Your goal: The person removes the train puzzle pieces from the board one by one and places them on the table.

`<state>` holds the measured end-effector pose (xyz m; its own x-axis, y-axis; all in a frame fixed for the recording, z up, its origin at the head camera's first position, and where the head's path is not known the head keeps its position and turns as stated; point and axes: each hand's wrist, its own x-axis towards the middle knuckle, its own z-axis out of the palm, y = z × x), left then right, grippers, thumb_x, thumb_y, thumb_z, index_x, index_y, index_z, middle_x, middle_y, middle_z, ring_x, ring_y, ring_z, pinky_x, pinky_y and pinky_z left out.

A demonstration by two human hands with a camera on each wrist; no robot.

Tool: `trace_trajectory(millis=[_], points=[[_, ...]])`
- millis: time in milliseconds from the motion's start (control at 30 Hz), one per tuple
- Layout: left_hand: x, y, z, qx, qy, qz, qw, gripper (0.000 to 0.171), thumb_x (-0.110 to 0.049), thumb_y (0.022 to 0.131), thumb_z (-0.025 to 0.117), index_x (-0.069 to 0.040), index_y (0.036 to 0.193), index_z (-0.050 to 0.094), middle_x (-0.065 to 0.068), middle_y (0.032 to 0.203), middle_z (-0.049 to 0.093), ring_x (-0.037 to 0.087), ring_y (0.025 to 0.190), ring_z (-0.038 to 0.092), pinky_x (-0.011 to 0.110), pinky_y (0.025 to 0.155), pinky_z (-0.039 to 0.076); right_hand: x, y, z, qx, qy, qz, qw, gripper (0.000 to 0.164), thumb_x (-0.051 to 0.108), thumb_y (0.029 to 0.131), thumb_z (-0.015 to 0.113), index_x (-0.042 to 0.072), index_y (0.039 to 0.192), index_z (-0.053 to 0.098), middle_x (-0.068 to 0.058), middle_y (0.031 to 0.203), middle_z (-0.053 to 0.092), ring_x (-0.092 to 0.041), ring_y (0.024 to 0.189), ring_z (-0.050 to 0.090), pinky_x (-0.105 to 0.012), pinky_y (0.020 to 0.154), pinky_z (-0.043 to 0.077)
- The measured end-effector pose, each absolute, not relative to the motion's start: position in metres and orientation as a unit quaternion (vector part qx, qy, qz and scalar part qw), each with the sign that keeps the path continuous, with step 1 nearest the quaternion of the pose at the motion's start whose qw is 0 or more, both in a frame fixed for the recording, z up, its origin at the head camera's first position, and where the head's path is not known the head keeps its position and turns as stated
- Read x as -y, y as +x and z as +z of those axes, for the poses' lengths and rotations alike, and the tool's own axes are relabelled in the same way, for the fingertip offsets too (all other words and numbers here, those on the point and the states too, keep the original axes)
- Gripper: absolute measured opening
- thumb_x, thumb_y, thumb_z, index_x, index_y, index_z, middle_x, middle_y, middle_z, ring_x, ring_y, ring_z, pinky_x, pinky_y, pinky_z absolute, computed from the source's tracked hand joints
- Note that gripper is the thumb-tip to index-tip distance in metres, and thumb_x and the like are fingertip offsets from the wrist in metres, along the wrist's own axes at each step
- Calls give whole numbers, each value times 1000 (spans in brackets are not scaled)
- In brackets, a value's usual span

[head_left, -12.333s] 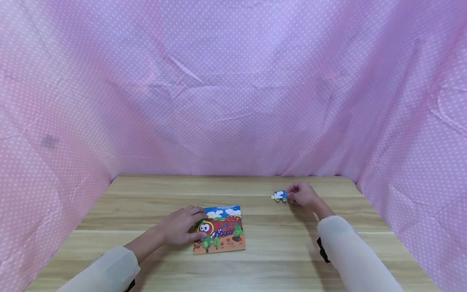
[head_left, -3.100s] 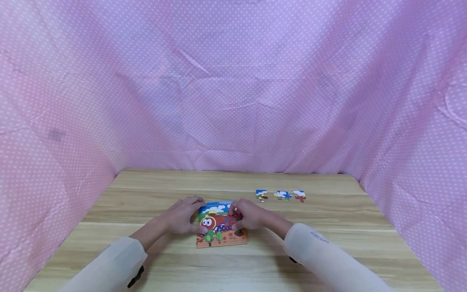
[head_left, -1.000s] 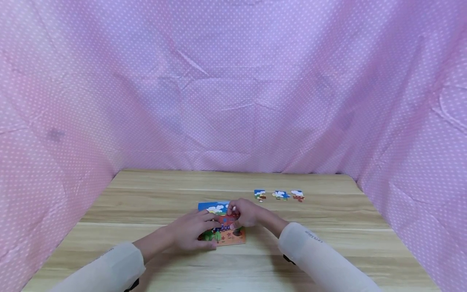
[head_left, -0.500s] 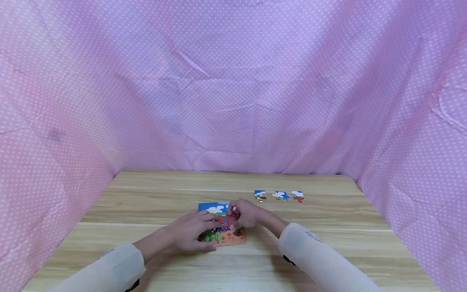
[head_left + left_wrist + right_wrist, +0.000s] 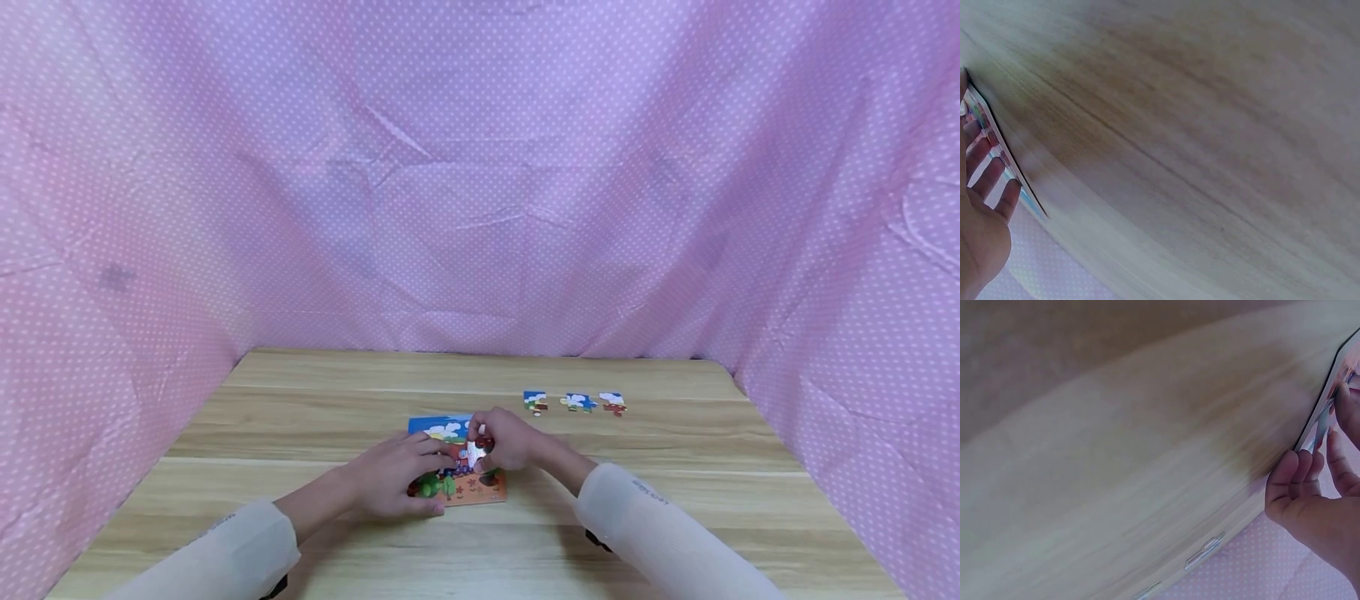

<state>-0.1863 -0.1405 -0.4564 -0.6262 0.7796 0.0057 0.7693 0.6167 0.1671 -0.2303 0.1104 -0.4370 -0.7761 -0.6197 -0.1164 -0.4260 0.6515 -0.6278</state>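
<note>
A jigsaw puzzle [image 5: 472,492] with a cartoon train picture lies flat on the table. My left hand [image 5: 393,475] rests on its left part, fingers stretched over the picture and covering the train's face. The thumb lies at the puzzle's near edge. At the right part, my right hand [image 5: 506,439] pinches a puzzle piece [image 5: 476,452] between thumb and fingers. That piece shows a bright whitish patch in the head view and stands tilted up from the board in the right wrist view. The left wrist view shows the left fingers [image 5: 988,178] spread along the puzzle's edge.
Three loose puzzle pieces lie in a row behind and right of the puzzle: a left one [image 5: 536,402], a middle one [image 5: 578,402] and a right one [image 5: 613,403]. The wooden table [image 5: 337,392] ends at a pink dotted curtain [image 5: 480,250].
Since 12 seconds ago, two more loose pieces lie at the back right. The left hand has slid right over the picture. Just now the piece under the right hand has tilted, showing a whitish patch.
</note>
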Motion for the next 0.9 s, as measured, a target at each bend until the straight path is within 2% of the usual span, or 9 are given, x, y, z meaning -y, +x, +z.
trace_trajectory(millis=[267, 533, 733, 900], points=[[141, -186, -456, -899, 431, 79, 25, 68, -69, 97, 51, -22, 144, 60, -3, 151, 51, 22, 142, 43, 63, 114, 35, -111, -226, -436, -893, -298, -308, 138, 30, 0, 83, 83, 11, 102, 62, -8, 100, 56, -20, 90, 51, -30, 74, 47], [141, -185, -457, -900, 428, 82, 24, 68, -70, 96, 52, -22, 144, 60, -1, 152, 51, 23, 141, 44, 59, 114, 36, -113, -223, -437, -890, -291, -329, 125, 21, -8, 92, 68, 11, 101, 63, -1, 96, 62, -15, 88, 57, -29, 76, 53], [141, -183, -457, -900, 426, 85, 23, 70, -70, 96, 50, -21, 145, 60, -1, 152, 51, 22, 138, 46, 58, 113, 37, -117, -221, -435, -887, -278, -349, 116, 28, -14, 93, 57, 11, 101, 68, 0, 97, 64, -15, 90, 59, -29, 78, 54], [140, -183, -458, -900, 426, 87, 24, 68, -70, 96, 52, -23, 145, 59, -2, 152, 51, 23, 139, 45, 61, 113, 37, -129, -223, -435, -878, -278, -375, 102, 33, -18, 91, 52, 7, 103, 69, -4, 99, 65, -19, 92, 58, -31, 80, 54]])
